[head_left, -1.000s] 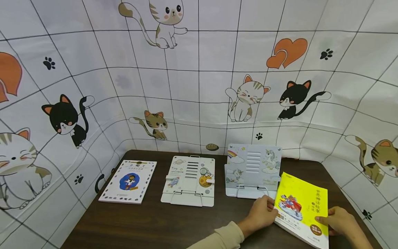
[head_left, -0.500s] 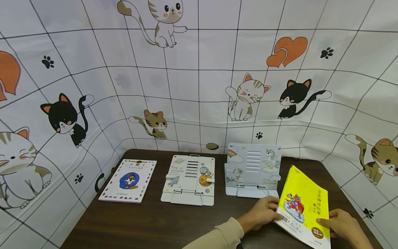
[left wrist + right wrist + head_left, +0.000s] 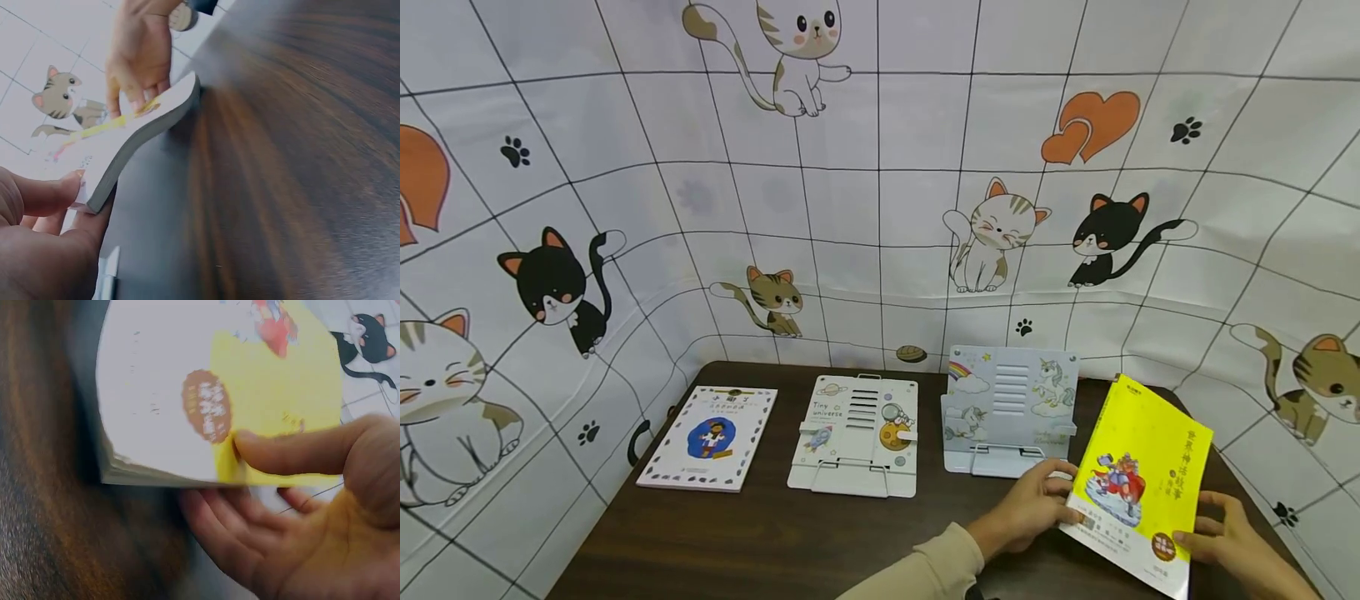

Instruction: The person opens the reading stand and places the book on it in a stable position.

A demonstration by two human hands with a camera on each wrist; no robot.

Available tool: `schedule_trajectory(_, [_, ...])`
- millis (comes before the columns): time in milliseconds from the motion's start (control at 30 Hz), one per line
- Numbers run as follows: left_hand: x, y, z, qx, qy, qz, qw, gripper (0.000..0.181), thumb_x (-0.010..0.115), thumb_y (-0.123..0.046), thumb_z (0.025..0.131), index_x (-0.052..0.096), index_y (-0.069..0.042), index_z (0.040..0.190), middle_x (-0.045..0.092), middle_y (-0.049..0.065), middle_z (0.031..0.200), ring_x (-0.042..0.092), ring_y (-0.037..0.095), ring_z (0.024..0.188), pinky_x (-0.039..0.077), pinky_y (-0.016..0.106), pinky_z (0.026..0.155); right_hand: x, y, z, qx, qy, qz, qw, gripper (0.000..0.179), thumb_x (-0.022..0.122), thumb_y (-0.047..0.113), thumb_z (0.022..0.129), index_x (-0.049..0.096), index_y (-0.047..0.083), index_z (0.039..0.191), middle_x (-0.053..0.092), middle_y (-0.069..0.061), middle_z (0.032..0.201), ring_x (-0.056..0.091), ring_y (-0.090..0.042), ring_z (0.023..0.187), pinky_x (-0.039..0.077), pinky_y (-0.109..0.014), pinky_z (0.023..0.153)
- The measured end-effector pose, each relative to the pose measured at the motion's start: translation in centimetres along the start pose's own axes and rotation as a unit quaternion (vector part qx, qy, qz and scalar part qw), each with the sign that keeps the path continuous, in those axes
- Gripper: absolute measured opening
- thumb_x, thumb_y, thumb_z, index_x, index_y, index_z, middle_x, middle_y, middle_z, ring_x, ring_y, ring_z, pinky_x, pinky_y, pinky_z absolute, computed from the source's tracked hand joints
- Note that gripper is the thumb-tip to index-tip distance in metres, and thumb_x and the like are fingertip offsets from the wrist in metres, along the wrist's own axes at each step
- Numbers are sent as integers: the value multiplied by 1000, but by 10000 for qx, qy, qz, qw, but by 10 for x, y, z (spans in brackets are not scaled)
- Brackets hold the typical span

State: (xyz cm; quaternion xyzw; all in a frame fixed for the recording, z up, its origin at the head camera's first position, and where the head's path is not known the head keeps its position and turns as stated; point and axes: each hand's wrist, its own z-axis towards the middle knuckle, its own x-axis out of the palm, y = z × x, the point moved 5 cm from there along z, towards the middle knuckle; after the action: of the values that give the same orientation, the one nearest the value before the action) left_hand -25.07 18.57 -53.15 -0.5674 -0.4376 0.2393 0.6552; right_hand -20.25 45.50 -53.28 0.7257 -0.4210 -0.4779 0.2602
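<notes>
A yellow and white paperback book [image 3: 1157, 467] tilts above the right side of the table, its front cover facing up. My left hand [image 3: 1028, 505] pinches its left edge, thumb on the cover and fingers beneath, as the left wrist view shows. On the opposite edge my right hand [image 3: 1232, 537] grips the book; in the right wrist view the thumb [image 3: 294, 451] presses the cover and the other fingers go under. The pages bend in a curve between both hands. Just beyond my left hand stands a pale unicorn book stand [image 3: 1009, 417].
Left of the unicorn stand lies a white "Tiny universe" book stand [image 3: 857, 446] with a wire holder. A white book with a blue circle [image 3: 711, 437] rests at the table's left. The dark wooden table [image 3: 760, 542] backs onto a cat-print curtain [image 3: 880, 208].
Both hands have raised the book's far end, and the book has tilted up. Its top has shifted slightly right and away from the unicorn stand.
</notes>
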Motion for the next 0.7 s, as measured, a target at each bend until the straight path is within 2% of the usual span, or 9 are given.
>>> schedule_trajectory(67, [-2,-3,2,106,74,-104,9999,59,61,31,82,64,-9,125,78,19,116,70,14,85,55,21,69,0,2,1,-239,38,392,9989,98,63,5,104,-24,-13,147,56,-44,132,72,-32,110,62,-51,92])
schedule_trajectory(133, [-5,-8,4,205,103,-124,9997,60,60,30,83,63,-9,128,78,19,119,71,14,89,55,21,70,-1,5,2,-660,-161,722,9951,96,63,0,103,-21,-1,151,69,-23,126,73,-23,108,63,-40,89])
schedule_trajectory(233, [-11,-20,7,374,90,-125,9992,60,60,28,84,62,-8,131,76,20,122,71,13,92,54,21,72,-5,12,-1,-1301,-580,1126,9834,78,64,0,104,8,24,153,74,13,115,73,-7,99,58,-23,81])
schedule_trajectory(300, [-17,-29,8,466,25,-86,9989,58,61,26,85,63,-8,132,76,20,123,72,12,91,53,21,72,-5,18,-3,-1703,-784,1319,9734,63,64,1,105,27,33,144,72,26,108,72,-1,97,52,-16,77])
schedule_trajectory(367, [-23,-39,9,548,-36,-12,9985,56,62,23,86,63,-9,132,76,21,124,72,10,90,53,22,71,-4,28,-6,-2085,-895,1560,9613,52,63,0,105,42,36,136,74,26,109,71,2,97,49,-12,76])
schedule_trajectory(433, [-30,-51,10,643,-106,126,9978,52,65,19,88,64,-9,132,76,21,124,71,8,89,53,21,72,-3,41,-7,-2439,-1022,1805,9474,46,63,-3,104,51,29,134,76,23,110,71,3,97,49,-10,78])
schedule_trajectory(567, [-42,-74,11,897,-239,563,9941,42,70,5,96,67,-8,136,77,23,123,68,4,89,51,21,76,0,68,-7,-2898,-1302,2193,9225,46,66,-6,101,60,26,133,78,21,110,71,6,98,49,-6,83])
schedule_trajectory(633, [-48,-84,11,1030,-308,827,9908,39,72,-2,98,68,-8,137,78,21,121,67,3,90,51,21,77,1,80,-6,-3039,-1362,2310,9142,47,67,-6,101,60,27,133,78,21,111,71,7,100,49,-5,85])
schedule_trajectory(700, [-54,-93,11,1167,-326,1090,9866,40,74,-5,99,68,-8,138,78,20,121,67,2,91,54,23,80,3,90,-4,-3098,-1426,2322,9109,48,69,-6,100,60,28,134,77,23,112,70,8,100,48,-4,86])
